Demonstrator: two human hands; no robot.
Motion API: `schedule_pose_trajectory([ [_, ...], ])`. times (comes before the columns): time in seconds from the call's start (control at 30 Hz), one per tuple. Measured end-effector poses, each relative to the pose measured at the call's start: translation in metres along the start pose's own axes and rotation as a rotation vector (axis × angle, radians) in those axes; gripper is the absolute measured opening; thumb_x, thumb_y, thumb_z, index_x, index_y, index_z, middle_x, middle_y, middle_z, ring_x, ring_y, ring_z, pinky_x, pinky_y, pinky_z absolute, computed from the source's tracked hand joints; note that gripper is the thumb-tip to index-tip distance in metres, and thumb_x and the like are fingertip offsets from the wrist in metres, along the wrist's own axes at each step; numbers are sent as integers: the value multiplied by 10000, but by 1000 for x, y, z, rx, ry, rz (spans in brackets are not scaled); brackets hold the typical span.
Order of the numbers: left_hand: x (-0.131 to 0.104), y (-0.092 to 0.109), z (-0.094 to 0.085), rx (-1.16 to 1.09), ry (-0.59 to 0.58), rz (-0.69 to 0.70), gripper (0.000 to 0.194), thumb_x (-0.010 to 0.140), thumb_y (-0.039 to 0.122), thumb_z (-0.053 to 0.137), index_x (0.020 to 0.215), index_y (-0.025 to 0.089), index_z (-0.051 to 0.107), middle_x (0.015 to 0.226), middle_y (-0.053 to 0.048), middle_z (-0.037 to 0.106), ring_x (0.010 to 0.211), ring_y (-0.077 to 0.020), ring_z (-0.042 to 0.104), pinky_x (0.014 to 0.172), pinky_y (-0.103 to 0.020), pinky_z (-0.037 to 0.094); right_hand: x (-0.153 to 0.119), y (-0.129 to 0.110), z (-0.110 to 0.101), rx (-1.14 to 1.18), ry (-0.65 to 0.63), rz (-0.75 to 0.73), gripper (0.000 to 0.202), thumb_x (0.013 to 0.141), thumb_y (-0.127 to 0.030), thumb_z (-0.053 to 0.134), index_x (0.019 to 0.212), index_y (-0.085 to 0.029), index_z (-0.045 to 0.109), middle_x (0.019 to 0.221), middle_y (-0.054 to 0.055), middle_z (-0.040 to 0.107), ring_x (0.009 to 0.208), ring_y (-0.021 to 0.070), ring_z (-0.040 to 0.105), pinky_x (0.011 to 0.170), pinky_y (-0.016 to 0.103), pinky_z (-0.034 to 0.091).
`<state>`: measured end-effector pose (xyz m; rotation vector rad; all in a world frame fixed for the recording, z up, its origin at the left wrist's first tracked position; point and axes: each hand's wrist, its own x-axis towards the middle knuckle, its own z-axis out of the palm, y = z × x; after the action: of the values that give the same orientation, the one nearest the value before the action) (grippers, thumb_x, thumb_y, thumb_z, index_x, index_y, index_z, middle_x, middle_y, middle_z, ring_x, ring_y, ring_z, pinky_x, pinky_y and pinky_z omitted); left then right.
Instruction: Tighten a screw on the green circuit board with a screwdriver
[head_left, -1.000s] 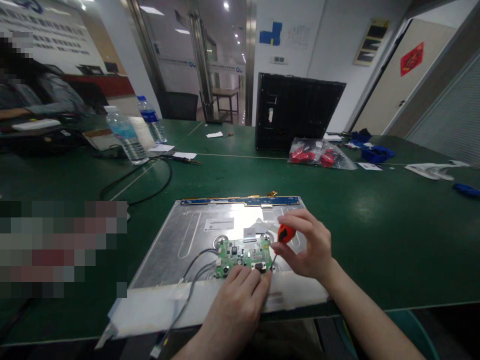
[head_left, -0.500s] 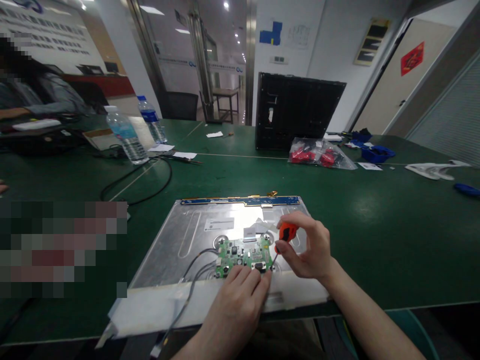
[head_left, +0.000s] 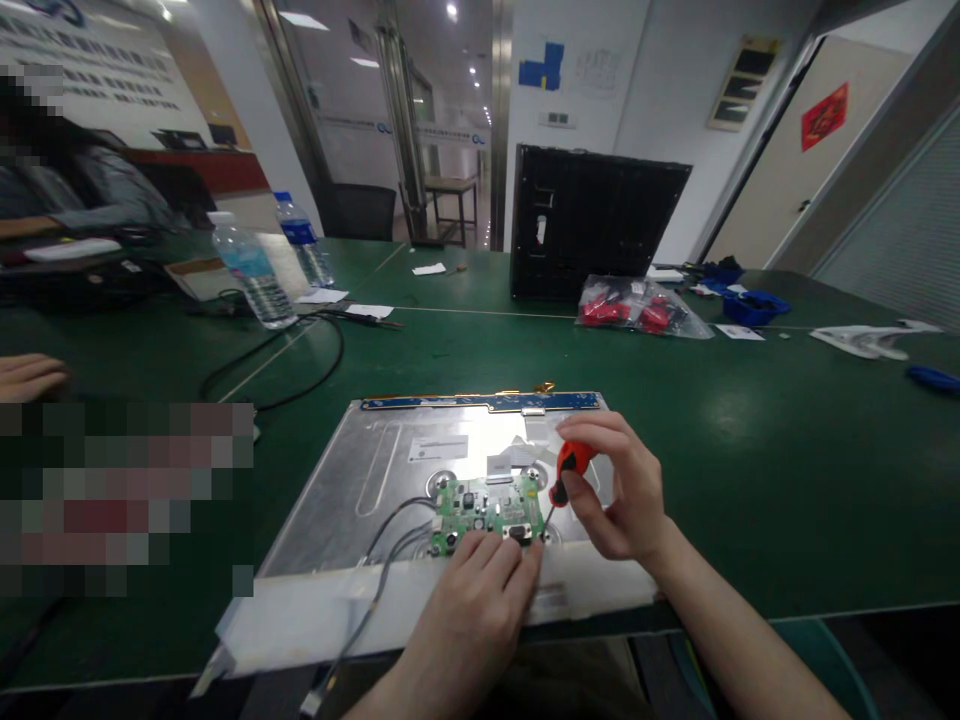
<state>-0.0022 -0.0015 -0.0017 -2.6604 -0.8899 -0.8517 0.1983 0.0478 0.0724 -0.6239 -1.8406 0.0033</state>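
Observation:
My right hand (head_left: 619, 490) pinches the red and black handle of a screwdriver (head_left: 571, 468), whose tip points down at the right front corner of a green circuit board (head_left: 484, 503). The board lies on a silver metal panel (head_left: 337, 500) with a blue strip (head_left: 480, 402) along its far edge. My left hand (head_left: 487, 580) rests on the board's near edge, fingers bent and close together, the forefinger by the screwdriver tip. Whether its fingers pinch anything is hidden. Dark cables (head_left: 388, 560) run from the board's left side.
Behind the panel stand a black monitor back (head_left: 596, 225) and a plastic bag with red items (head_left: 641, 308). Two water bottles (head_left: 255, 275) (head_left: 304, 240) stand at the far left, near a black cable (head_left: 341, 360). Another person's hand (head_left: 30, 377) is at the left edge.
My right hand's fingers have shifted on the screwdriver handle, which has turned slightly. My left hand stays on the board. The other person's hand has come further into view at the left.

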Motion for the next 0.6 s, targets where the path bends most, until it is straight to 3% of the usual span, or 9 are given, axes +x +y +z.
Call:
schedule_pose_trajectory([
  [0.17,1,-1,0,2,-4,2,328,1100,147,313,1150,105,634,799,-40,620,703,-216,556,717,-361,421,2,-1,-2,-30,1,-26,345,927,-165,501,1255,-192,603,1037,113,723,891,227,743,694,342,646],
  [0.3,1,-1,0,-1,-7,-2,320,1097,145,320,1156,106,632,793,-36,615,701,-216,555,709,-362,427,-2,1,4,-33,22,10,340,926,-231,678,1245,-208,561,930,68,741,695,181,727,602,287,615],
  [0.43,0,-1,-1,-2,-22,-2,281,1076,112,364,1163,106,631,804,-37,621,706,-211,556,715,-358,440,-8,3,9,37,73,56,419,915,-133,623,1294,-239,480,1006,57,751,562,113,646,540,247,571],
  [0.6,-1,0,-1,-4,-37,-1,258,1057,96,399,1174,104,629,818,-42,627,717,-214,565,724,-360,439,-9,3,6,77,51,34,387,889,-165,570,1261,-228,483,1140,123,758,740,183,718,651,337,617],
])
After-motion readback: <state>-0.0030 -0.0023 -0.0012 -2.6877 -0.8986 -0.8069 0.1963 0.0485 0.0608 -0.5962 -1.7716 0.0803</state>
